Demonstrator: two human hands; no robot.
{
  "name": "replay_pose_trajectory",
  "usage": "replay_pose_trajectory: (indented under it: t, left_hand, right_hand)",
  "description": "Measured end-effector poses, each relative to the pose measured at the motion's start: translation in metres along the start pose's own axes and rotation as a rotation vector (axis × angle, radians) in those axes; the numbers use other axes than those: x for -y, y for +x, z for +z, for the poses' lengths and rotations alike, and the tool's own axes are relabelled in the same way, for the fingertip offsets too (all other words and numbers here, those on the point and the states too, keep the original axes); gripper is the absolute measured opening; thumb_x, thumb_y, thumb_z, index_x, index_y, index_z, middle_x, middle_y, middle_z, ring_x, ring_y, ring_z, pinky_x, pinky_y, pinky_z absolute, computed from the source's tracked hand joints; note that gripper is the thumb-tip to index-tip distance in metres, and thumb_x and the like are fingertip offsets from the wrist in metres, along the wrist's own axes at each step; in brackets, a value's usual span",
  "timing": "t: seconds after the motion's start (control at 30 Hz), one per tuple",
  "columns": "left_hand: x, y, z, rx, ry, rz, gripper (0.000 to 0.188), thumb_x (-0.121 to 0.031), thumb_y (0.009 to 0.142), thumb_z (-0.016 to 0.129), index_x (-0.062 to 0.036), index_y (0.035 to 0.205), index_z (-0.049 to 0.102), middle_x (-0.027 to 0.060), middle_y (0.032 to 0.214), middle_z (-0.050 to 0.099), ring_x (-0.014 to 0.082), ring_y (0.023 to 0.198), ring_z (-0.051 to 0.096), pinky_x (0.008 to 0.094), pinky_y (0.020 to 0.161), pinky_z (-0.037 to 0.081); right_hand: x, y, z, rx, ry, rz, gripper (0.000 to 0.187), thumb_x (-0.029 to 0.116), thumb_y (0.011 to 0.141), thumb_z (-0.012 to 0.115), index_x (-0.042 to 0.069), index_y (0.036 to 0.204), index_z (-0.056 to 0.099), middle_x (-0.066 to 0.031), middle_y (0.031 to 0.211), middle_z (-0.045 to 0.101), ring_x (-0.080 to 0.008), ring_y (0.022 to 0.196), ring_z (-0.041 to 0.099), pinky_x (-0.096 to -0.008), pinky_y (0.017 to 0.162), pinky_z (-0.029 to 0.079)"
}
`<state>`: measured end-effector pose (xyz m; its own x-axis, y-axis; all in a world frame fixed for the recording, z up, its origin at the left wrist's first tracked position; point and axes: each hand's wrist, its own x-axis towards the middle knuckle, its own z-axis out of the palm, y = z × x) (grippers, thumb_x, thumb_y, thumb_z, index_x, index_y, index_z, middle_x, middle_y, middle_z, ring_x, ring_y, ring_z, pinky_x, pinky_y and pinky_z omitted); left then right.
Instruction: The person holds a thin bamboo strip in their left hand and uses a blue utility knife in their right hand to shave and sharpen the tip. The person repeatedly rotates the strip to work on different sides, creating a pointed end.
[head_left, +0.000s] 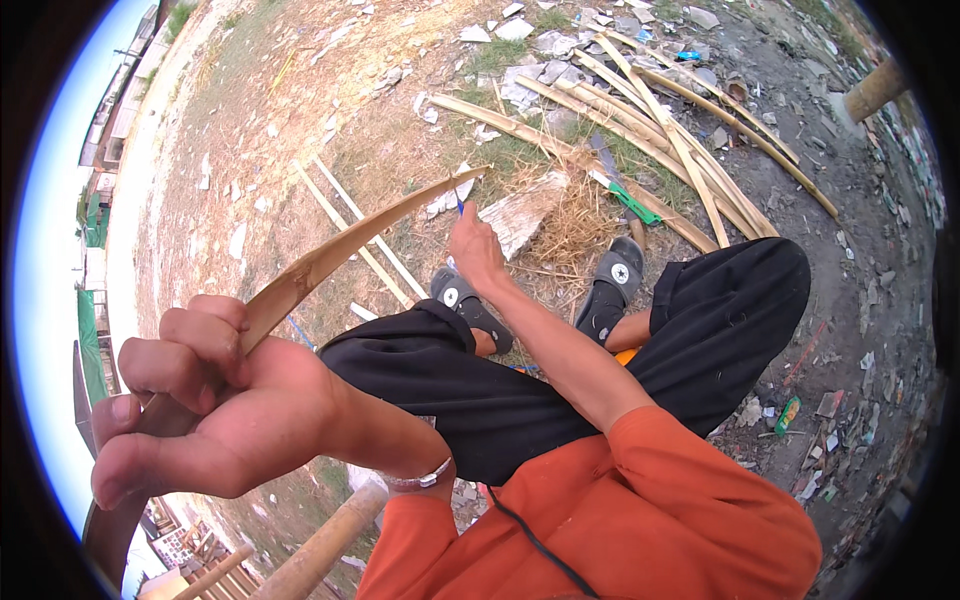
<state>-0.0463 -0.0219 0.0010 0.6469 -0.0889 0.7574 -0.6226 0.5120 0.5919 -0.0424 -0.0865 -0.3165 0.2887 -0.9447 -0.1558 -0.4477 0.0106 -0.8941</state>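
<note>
Looks midway: left hand (255, 405) grasps bamboo strip (330, 262), right hand (476, 245) clenched on blue-handled tool (461, 207) near strip's far end, loose bamboo pieces (690, 165) possibly pending.

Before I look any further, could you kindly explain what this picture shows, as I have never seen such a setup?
There is no machine here: the hands belong to a person. The single picture comes from a wide fisheye camera worn on the head, looking down, so straight edges bend.

The left hand grips a long split-bamboo strip. The right hand holds a small blue-handled tool by its far end; the tool's exact kind is hard to tell.

On the ground lie more bamboo strips, a green-handled tool and straw-coloured shavings near the dark sandals.
</note>
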Motion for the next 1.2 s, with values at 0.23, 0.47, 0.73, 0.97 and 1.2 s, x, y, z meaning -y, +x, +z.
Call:
replay_pose_trajectory:
  t: [0.23, 0.47, 0.73, 0.97, 1.2]
  left_hand:
    - [-0.002, 0.004, 0.001, 0.058, -0.026, -0.006, 0.040, -0.058, 0.089, 0.038, -0.0187, 0.081, 0.040, -0.0031, 0.052, 0.022, 0.0084, 0.040, 0.014, 0.0243, 0.042, 0.016]
    - [0.009, 0.012, -0.029, 0.366, -0.351, -0.056, 0.044, -0.059, 0.087, 0.042, -0.0170, 0.077, 0.050, -0.0041, 0.053, 0.022, 0.0077, 0.043, 0.015, 0.0257, 0.043, 0.014]
    - [0.021, 0.025, -0.045, 0.809, -0.624, 0.005, 0.049, -0.060, 0.088, 0.036, -0.0134, 0.089, 0.052, -0.0041, 0.052, 0.025, 0.0065, 0.038, 0.019, 0.0238, 0.035, 0.014]
    - [0.018, 0.027, -0.033, 0.825, -0.749, 0.019, 0.043, -0.055, 0.088, 0.044, -0.0119, 0.082, 0.045, -0.0041, 0.046, 0.026, 0.0052, 0.033, 0.019, 0.0220, 0.032, 0.016]
    - [0.020, 0.028, -0.040, 0.816, -0.830, 0.005, 0.046, -0.054, 0.083, 0.055, -0.0111, 0.073, 0.042, -0.0051, 0.042, 0.027, 0.0043, 0.030, 0.020, 0.0208, 0.030, 0.016]
  right_hand:
    - [-0.089, 0.004, 0.013, -0.010, -0.236, 0.082, 0.022, 0.020, 0.092, 0.038, -0.001, 0.100, 0.039, -0.0327, 0.072, 0.057, -0.0502, 0.073, 0.057, -0.0559, 0.067, 0.043]
    - [-0.025, 0.004, -0.035, 0.024, -0.014, 0.009, 0.026, 0.027, 0.094, 0.037, 0.002, 0.100, 0.042, -0.0304, 0.071, 0.058, -0.0503, 0.070, 0.056, -0.0553, 0.063, 0.042]
    - [0.002, 0.017, -0.045, 0.065, -0.227, -0.075, 0.020, 0.022, 0.093, 0.040, 0.002, 0.096, 0.042, -0.0289, 0.072, 0.059, -0.0454, 0.071, 0.060, -0.0530, 0.065, 0.047]
    - [-0.130, 0.023, -0.021, 0.185, -0.484, 0.276, 0.030, 0.019, 0.089, 0.045, -0.002, 0.109, 0.050, -0.0266, 0.093, 0.062, -0.0374, 0.091, 0.062, -0.0480, 0.077, 0.049]
    - [-0.012, 0.007, -0.056, 0.040, 0.075, 0.026, 0.035, 0.033, 0.094, 0.039, -0.001, 0.103, 0.045, -0.0271, 0.073, 0.057, -0.0453, 0.072, 0.057, -0.0515, 0.063, 0.041]
